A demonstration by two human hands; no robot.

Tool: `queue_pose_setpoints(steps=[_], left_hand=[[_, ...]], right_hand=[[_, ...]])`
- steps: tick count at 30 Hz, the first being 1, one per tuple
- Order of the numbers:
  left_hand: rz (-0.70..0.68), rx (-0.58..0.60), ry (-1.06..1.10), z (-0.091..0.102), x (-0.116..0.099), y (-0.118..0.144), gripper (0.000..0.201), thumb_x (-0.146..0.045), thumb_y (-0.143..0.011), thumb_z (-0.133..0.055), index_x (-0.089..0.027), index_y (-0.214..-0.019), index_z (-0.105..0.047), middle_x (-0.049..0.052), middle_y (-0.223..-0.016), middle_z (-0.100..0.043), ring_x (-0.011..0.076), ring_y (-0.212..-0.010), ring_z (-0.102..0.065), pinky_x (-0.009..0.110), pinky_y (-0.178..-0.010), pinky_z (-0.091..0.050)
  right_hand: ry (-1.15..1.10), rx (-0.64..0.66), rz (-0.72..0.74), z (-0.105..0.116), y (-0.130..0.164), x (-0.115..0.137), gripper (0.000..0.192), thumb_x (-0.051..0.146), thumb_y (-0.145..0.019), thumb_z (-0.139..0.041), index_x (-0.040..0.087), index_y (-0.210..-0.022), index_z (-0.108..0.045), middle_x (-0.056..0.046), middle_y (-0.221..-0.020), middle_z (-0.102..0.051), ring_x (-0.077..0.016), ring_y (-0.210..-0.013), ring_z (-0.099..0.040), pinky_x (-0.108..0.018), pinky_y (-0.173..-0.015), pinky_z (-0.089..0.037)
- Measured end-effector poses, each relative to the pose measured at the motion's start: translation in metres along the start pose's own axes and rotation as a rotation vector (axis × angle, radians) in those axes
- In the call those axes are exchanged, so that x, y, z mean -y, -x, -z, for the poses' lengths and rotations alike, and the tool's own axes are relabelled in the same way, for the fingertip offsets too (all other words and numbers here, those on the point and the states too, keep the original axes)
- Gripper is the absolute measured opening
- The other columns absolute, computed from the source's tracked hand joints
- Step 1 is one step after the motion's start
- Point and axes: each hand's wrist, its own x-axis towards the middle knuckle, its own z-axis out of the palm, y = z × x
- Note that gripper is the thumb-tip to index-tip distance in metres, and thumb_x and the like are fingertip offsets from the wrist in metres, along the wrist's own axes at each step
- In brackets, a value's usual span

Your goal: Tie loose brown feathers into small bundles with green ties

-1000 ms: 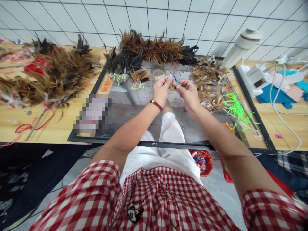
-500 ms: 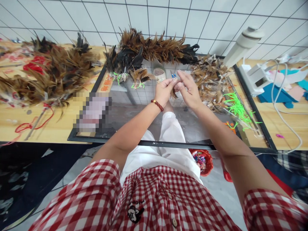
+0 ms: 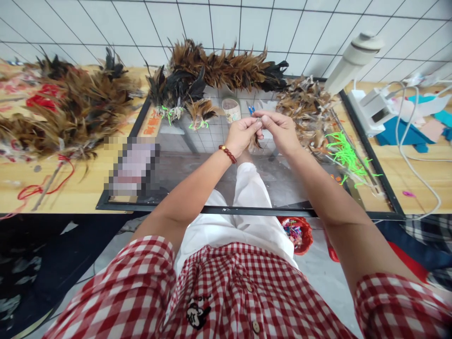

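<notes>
In the middle of the head view, my left hand (image 3: pixel 241 136) is closed in a pinch, with a small brown feather bunch (image 3: pixel 254 142) hanging below its fingers. My right hand (image 3: pixel 283 133) meets it at the fingertips, thumb and forefinger pressed together at the top of the bunch. Whatever lies between the right fingertips is too small to make out. Just behind the hands are blue-handled scissors (image 3: pixel 251 109), partly hidden, and a roll of tape (image 3: pixel 231 110). Another tied feather bunch (image 3: pixel 201 112) with green ends lies left of the roll.
A black-framed glass panel (image 3: pixel 197 188) covers the table before me. Brown feathers (image 3: pixel 303 110) and green ties (image 3: pixel 348 155) lie to the right, a long feather garland (image 3: pixel 219 66) behind. A white bottle (image 3: pixel 353 63) and power strip (image 3: pixel 367 113) stand at back right.
My right hand's fingers, spread apart before, have closed into a pinch against my left fingertips. My left hand keeps its hold on the feather bunch. The view has shifted slightly.
</notes>
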Motion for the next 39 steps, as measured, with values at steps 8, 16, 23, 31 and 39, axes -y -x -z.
queue_pose_setpoints(steps=[8,16,23,31,39], left_hand=[[0.025,0.089,-0.040,0.003,0.003,0.000,0.037,-0.039,-0.089,-0.081,-0.017,-0.066,-0.062,-0.003,-0.057,-0.064,0.0066,-0.056,-0.062,0.018,-0.061,-0.051],[-0.009,-0.094,0.131,0.000,0.005,-0.006,0.032,-0.042,-0.094,-0.075,-0.019,-0.075,-0.064,-0.007,-0.055,-0.053,0.0042,-0.051,-0.056,0.018,-0.061,-0.053],[0.102,-0.188,0.225,0.008,0.002,-0.011,0.029,-0.047,-0.094,-0.075,-0.021,-0.085,-0.065,-0.008,-0.056,-0.048,0.0027,-0.046,-0.048,0.014,-0.041,-0.034],[0.172,-0.240,0.293,0.004,-0.002,-0.007,0.028,-0.038,-0.096,-0.073,-0.018,-0.081,-0.060,-0.009,-0.058,-0.049,0.0009,-0.046,-0.046,0.012,-0.043,-0.033],[0.162,-0.232,0.290,0.004,0.002,-0.009,0.026,-0.035,-0.097,-0.072,-0.018,-0.081,-0.062,-0.009,-0.058,-0.050,0.0009,-0.046,-0.046,0.012,-0.044,-0.034]], right_hand=[[0.094,-0.048,0.055,-0.002,-0.003,0.007,0.042,0.062,-0.081,-0.084,0.025,-0.074,-0.065,-0.003,-0.101,-0.069,-0.0215,-0.103,-0.068,-0.037,-0.084,-0.061],[0.493,-0.124,0.202,0.064,-0.020,-0.002,0.022,0.048,-0.086,-0.080,0.028,-0.091,-0.072,-0.005,-0.095,-0.073,-0.0269,-0.099,-0.068,-0.047,-0.097,-0.055],[1.059,0.000,0.134,0.119,-0.024,-0.024,0.017,0.029,-0.090,-0.063,0.026,-0.086,-0.079,-0.010,-0.105,-0.077,-0.0331,-0.106,-0.068,-0.054,-0.100,-0.051],[1.321,0.353,0.188,0.092,-0.020,-0.024,0.019,0.026,-0.091,-0.060,0.021,-0.087,-0.078,-0.014,-0.107,-0.074,-0.0367,-0.113,-0.062,-0.057,-0.100,-0.046],[0.516,-0.035,0.072,0.079,-0.026,-0.016,0.028,0.050,-0.099,-0.065,0.025,-0.087,-0.061,-0.005,-0.091,-0.072,-0.0216,-0.086,-0.067,-0.042,-0.083,-0.059]])
